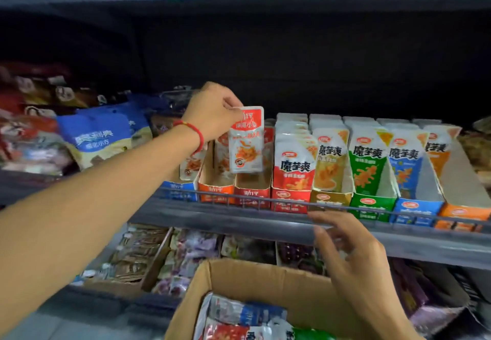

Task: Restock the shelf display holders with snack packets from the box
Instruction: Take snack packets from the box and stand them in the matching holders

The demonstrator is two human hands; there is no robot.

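My left hand [212,112] pinches the top of a red and white snack packet [246,143], which hangs upright above a red cardboard display holder [252,193] on the shelf. That holder and the orange one [215,189] beside it hold only a few packets. My right hand [353,254], fingers loosely spread, hovers empty below the shelf's front rail and over the far right corner of the brown cardboard box [239,276]. Red, blue and green packets [239,318] lie inside the box.
To the right stand several full holders, red [291,196], yellow, green [372,204], blue and orange. A wire rail [265,200] runs along the shelf front. Blue bags [98,137] sit at the left. Trays of packets fill the lower shelf [148,260].
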